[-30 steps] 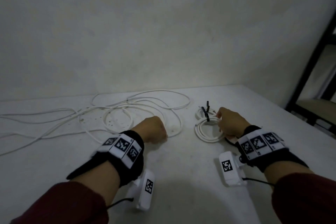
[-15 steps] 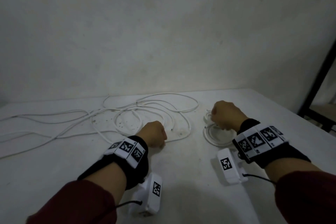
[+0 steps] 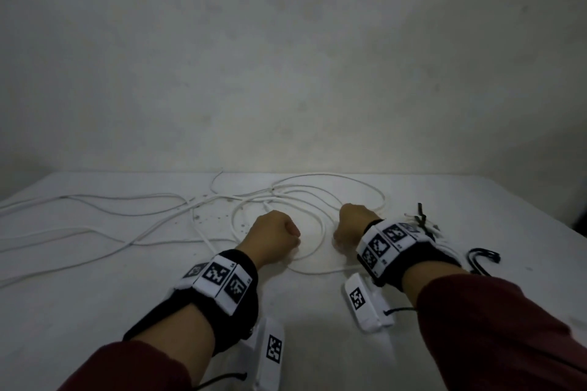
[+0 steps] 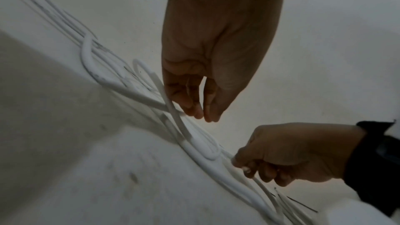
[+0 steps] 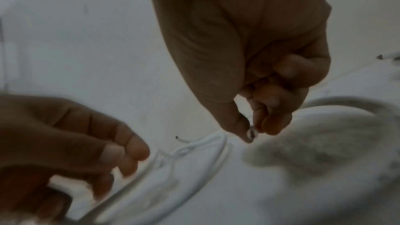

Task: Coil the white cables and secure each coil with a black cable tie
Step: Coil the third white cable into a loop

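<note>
Centrally on the white tabletop (image 3: 317, 327), my two hands meet over the loose white cable (image 3: 320, 232), whose loops spread from about nine o'clock round to twelve o'clock of my wrists. My left hand (image 3: 273, 240) sits at roughly eleven o'clock from my chest, its fingers (image 4: 188, 102) curled downward and closing on a strand that crosses just beneath the fingertips; in the left wrist view thumb and fingers are nearly together, yet whether they pinch the strand or only touch it cannot be settled. My right hand (image 3: 351, 225), at about one o'clock, is curled, and in the right wrist view its thumb and forefinger pinch a small white cable end (image 5: 252, 133). The two hands lie close, with one loop passing between them.

At three o'clock from my right wrist lies a finished coil (image 3: 427, 228), partly hidden behind the wristband, with a black cable tie (image 3: 421, 216) standing up from it. Nearer me, at about four o'clock, spare black cable ties (image 3: 482, 259) rest on the tabletop.

The relation that matters: the uncoiled run of cable trails away leftward, its long axis lying from nine o'clock toward three o'clock, so the slack lies on my left hand's side while the free end sits in my right. By my judgement, coiling of this second cable is only beginning. The right hand would anchor the end while the left, being nearer the slack, feeds successive loops toward it.
</note>
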